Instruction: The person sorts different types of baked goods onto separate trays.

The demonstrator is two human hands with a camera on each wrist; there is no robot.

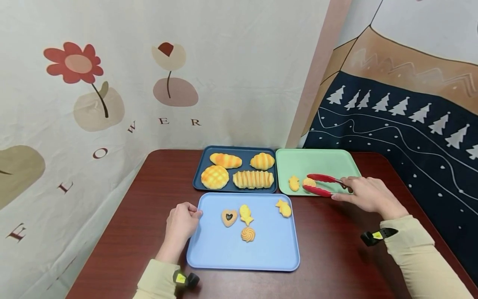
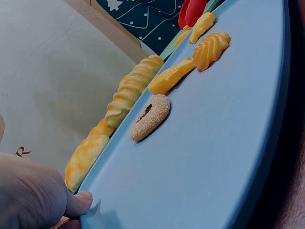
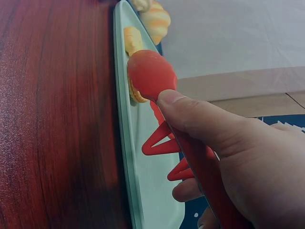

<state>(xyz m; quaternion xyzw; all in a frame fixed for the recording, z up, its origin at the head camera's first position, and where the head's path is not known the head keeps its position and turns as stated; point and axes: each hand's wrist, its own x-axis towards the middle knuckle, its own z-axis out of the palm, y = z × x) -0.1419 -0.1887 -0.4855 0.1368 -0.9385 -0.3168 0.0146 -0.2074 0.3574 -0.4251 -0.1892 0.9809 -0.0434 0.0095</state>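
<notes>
My left hand (image 1: pixel 181 222) pinches the left rim of the light blue tray (image 1: pixel 269 253) between thumb and fingers. On that tray lie a heart-shaped cookie (image 1: pixel 229 217) with a dark centre, a fish-shaped cookie (image 1: pixel 245 214), a swirl cookie (image 1: pixel 248 234) and, at the upper right, a second fish-shaped cookie (image 1: pixel 284 208). Over the green tray (image 1: pixel 317 160), my right hand (image 1: pixel 369 195) grips red tongs (image 1: pixel 323 178). A small round cookie (image 1: pixel 309 182) sits between the tong tips; whether they squeeze it I cannot tell. Beside it rests another fish-shaped cookie (image 1: pixel 294 183).
Behind the blue tray, a dark blue tray (image 1: pixel 196 176) bears several bread pieces, among them a long ridged loaf (image 1: pixel 253 179) and a round bun (image 1: pixel 215 177). All trays stand on a dark red wooden table (image 1: pixel 138 199). Printed curtains (image 1: pixel 239 74) hang behind.
</notes>
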